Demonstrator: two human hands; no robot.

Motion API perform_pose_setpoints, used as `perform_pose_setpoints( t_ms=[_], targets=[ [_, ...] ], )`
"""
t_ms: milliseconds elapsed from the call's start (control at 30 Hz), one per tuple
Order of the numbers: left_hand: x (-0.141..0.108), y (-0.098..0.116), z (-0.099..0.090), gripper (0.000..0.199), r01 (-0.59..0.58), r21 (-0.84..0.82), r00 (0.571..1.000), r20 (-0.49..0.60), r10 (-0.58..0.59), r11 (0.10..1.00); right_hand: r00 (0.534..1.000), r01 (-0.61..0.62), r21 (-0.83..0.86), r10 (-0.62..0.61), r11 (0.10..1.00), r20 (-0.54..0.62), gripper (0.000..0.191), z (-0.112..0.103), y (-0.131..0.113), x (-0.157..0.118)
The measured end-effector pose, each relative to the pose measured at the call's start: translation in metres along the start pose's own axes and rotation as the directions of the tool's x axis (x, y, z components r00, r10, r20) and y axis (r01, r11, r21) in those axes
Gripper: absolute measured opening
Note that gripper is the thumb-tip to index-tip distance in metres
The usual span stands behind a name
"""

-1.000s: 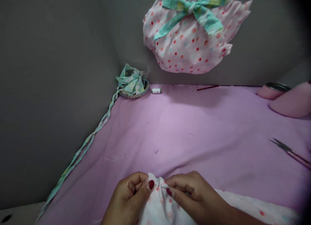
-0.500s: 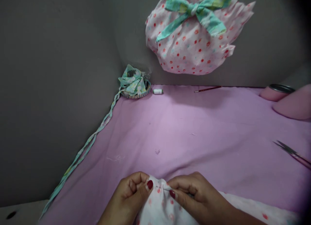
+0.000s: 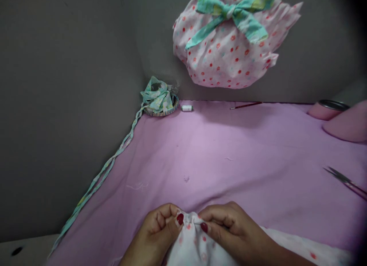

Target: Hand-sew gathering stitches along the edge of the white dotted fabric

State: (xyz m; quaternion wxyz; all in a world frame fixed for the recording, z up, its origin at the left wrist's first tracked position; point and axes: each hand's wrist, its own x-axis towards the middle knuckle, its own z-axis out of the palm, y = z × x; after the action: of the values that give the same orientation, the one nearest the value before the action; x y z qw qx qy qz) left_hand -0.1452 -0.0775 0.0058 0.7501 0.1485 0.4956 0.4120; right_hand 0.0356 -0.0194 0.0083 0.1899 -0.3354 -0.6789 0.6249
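Note:
White fabric with a pink-red floral print point(image 3: 197, 247) hangs between my two hands at the bottom of the view. Its top edge is bunched into small gathers. My left hand point(image 3: 157, 231) pinches that edge between thumb and forefinger. A short way to the right, my right hand point(image 3: 232, 227) pinches the same edge, thumb in front. More of the cloth runs out to the lower right behind my right forearm. Whether a needle or thread is in my fingers I cannot make out.
A matching printed bundle with a green bow point(image 3: 226, 48) hangs on the grey wall. On the lilac cloth point(image 3: 212, 143) are a basket point(image 3: 160, 113) with green fabric strips, a thread spool point(image 3: 187, 108), a pencil point(image 3: 245, 105), pink containers point(image 3: 322, 111) and scissors point(image 3: 344, 180).
My left hand has shifted slightly right, closer to my right hand, and the fabric between them is more tightly gathered. The right hand has barely moved.

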Motion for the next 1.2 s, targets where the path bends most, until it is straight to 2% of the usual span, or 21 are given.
perform_pose_setpoints(
  t_ms=[67, 367, 567, 800, 1033, 1200],
  targets=[
    [0.000, -0.001, 0.002, 0.029, -0.006, -0.004, 1.000, -0.017, 0.006, 1.000, 1.000, 0.008, 0.006, -0.008, 1.000, -0.010, 0.022, 0.000, 0.000, 0.000],
    [0.000, 0.000, -0.002, 0.028, 0.010, -0.001, 0.999, 0.035, -0.010, 1.000, 1.000, -0.009, -0.053, 0.009, 0.999, -0.005, 0.024, 0.002, 0.001, 0.001],
    [0.001, 0.001, 0.006, 0.031, -0.023, 0.075, 1.000, 0.012, 0.022, 0.997, 1.000, 0.010, -0.098, -0.012, 0.995, -0.022, 0.023, 0.004, 0.001, 0.002],
    [-0.003, 0.002, 0.009, 0.032, -0.003, 0.037, 1.000, -0.024, 0.004, 0.999, 0.999, -0.044, -0.063, 0.042, 0.997, -0.031, 0.023, 0.003, -0.001, 0.002],
    [-0.004, 0.004, 0.004, 0.035, -0.064, 0.204, 0.995, -0.067, 0.079, 0.977, 0.997, -0.073, -0.081, 0.073, 0.994, -0.008, 0.025, 0.003, -0.002, 0.001],
    [-0.005, 0.006, 0.007, 0.034, -0.083, 0.211, 0.993, -0.067, 0.099, 0.974, 0.999, -0.043, -0.124, 0.045, 0.991, 0.012, 0.025, 0.002, -0.001, 0.001]
  ],
)
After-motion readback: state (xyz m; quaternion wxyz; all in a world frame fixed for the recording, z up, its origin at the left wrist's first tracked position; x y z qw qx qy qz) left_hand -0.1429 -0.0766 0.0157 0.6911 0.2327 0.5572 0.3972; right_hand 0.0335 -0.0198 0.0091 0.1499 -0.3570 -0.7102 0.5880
